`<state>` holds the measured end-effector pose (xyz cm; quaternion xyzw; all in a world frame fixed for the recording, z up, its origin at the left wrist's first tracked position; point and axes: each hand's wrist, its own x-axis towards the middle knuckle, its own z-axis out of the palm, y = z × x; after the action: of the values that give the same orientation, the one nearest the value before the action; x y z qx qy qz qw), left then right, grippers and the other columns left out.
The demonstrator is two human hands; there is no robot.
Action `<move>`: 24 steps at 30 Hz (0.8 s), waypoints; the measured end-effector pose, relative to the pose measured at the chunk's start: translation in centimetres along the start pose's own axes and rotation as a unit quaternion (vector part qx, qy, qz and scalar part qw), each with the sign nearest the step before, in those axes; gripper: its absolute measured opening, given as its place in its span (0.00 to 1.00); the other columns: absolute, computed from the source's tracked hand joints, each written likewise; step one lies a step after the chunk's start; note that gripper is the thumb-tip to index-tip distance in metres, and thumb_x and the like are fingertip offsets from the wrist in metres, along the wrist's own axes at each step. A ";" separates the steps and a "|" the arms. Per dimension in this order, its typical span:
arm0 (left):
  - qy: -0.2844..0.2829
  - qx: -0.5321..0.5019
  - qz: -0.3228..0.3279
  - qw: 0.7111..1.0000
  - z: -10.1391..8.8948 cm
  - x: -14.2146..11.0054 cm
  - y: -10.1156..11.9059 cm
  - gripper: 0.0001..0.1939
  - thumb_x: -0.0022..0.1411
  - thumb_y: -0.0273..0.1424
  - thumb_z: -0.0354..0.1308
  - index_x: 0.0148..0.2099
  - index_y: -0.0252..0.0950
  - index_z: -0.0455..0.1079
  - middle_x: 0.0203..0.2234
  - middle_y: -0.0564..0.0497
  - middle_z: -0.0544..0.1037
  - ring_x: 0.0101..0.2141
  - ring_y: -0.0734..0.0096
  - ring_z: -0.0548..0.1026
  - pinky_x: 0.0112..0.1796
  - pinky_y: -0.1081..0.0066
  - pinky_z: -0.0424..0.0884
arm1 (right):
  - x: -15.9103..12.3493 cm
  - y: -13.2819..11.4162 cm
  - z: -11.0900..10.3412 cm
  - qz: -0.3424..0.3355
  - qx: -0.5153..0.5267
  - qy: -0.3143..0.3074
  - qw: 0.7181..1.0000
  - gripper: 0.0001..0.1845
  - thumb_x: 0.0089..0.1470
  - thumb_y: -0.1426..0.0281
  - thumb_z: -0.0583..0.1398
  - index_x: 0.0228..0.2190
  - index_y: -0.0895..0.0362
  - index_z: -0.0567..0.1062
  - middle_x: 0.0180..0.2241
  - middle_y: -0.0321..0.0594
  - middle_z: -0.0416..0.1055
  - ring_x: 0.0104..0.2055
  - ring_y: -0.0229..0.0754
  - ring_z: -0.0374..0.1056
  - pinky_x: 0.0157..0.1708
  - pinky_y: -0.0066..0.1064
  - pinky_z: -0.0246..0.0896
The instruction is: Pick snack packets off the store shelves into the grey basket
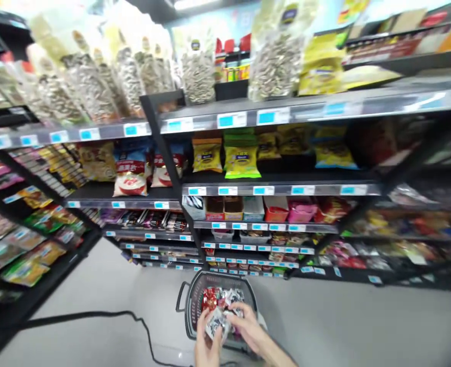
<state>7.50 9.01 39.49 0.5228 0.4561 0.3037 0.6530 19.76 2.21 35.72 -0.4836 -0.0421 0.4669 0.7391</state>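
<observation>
My left hand [207, 340] is closed around a small white snack packet [215, 322] with dark print, the thumb lying over its front. Close beside it, my right hand [248, 326] has its thumb and fingers pinched at the packet's right side; whether a second small packet is between them is hard to make out. Both hands are above a grey plastic shopping basket [200, 275] on the floor. Inside the basket lie red packets [210, 297] and more white packets [235, 294], partly covered by my hands.
A shelving unit [282, 189] with bagged snacks and blue-white price tags stands ahead. Large clear bags of seeds [275, 63] line its top shelf. More shelves [53, 239] run along the left. A black cable [95, 314] crosses the grey floor [325, 321] left of the basket.
</observation>
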 end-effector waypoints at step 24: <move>-0.101 0.030 0.081 0.991 11.8 3.2 7.9 0.26 0.53 0.31 0.63 0.55 0.37 0.68 0.51 0.45 0.75 0.50 0.58 0.75 0.52 0.62 0.68 | 3.1 -13.3 -11.2 -0.106 -0.056 -0.009 0.993 0.31 0.34 0.68 0.76 0.44 0.52 0.79 0.48 0.43 0.77 0.48 0.49 0.73 0.51 0.42 0.66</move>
<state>20.16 9.12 46.64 0.6053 0.3524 0.2876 0.6533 35.93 -4.41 38.64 -0.5132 -0.1258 0.3871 0.7556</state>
